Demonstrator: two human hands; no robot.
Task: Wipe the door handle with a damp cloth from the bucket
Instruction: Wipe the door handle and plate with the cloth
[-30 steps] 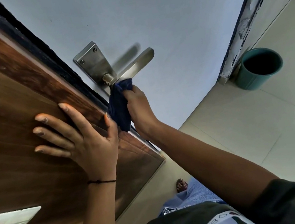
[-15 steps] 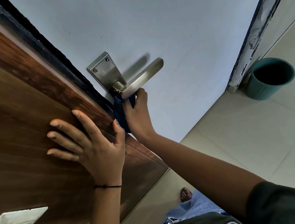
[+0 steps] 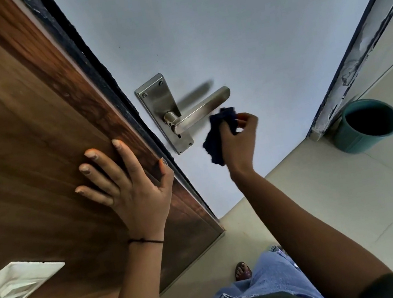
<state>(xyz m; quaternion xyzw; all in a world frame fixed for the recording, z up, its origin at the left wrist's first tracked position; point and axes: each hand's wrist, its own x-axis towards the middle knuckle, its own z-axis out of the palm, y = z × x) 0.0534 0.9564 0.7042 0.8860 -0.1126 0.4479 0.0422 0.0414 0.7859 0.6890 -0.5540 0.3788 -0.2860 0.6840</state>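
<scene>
Right hand [image 3: 236,139] now sitting below the free end of the door handle [image 3: 199,112], where half a second back it was tucked under the lever's root against the backplate [image 3: 162,114]; sliding outward along the lever, then. Fingers bunching the dark blue cloth [image 3: 219,136], thumb and forefinger pinching its top edge, remainder trailing down past the palm. Cloth's upper tip just touching or just shy of the lever's underside near the tip; impossible to tell which through the motion blur.

Left hand [image 3: 129,186] lying spread and flat on the brown wood panel [image 3: 20,142], gripping nothing, thumb nearing the black door edge; bracing the door, by the look of it, same posture as a second ago.

Teal bucket [image 3: 368,124] standing on the tiled floor [image 3: 329,204] by the frame's foot, well apart from both hands.

Reading this as one pass along the lever's underside finishing. Top face of the lever and the backplate probably needing cloth too, judging by where the hand has been. Wiping under way, not yet complete; returning the cloth to the bucket likely remaining
</scene>
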